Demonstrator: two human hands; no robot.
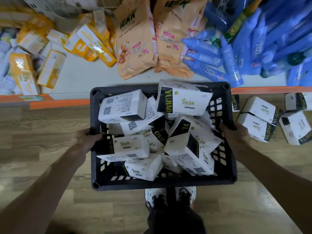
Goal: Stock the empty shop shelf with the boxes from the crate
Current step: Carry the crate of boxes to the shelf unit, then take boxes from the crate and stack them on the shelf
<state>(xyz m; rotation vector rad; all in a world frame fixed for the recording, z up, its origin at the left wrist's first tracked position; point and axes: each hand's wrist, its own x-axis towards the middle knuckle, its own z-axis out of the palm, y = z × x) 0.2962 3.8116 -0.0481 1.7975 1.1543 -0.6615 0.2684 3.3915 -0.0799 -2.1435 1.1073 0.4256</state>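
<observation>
A wood-pattern floor [42, 166] is seen across the lower frame. Along the top, a flat pale shelf [94, 76] with an orange front edge [59, 103] is seen.

In the middle, a black plastic crate [162, 184] with holes in its walls is held up in front of the shelf. It is filled with white YUJIAO packs [184, 100]. These are block-shaped, shiny and black-banded, and are piled every which way.

On the shelf, tan paper bags [136, 41] are laid top centre. Smooth blue bottles [231, 63] are heaped at upper right and yellow card boxes [50, 70] are tumbled at upper left.

More white packs [258, 119] are seen on the wood at the right.

The crate's left rim is gripped by the left hand [86, 141] and its right rim by the right hand [236, 134], with fingers curled over. White patterned shoes [155, 196] are partly hidden under the crate.
</observation>
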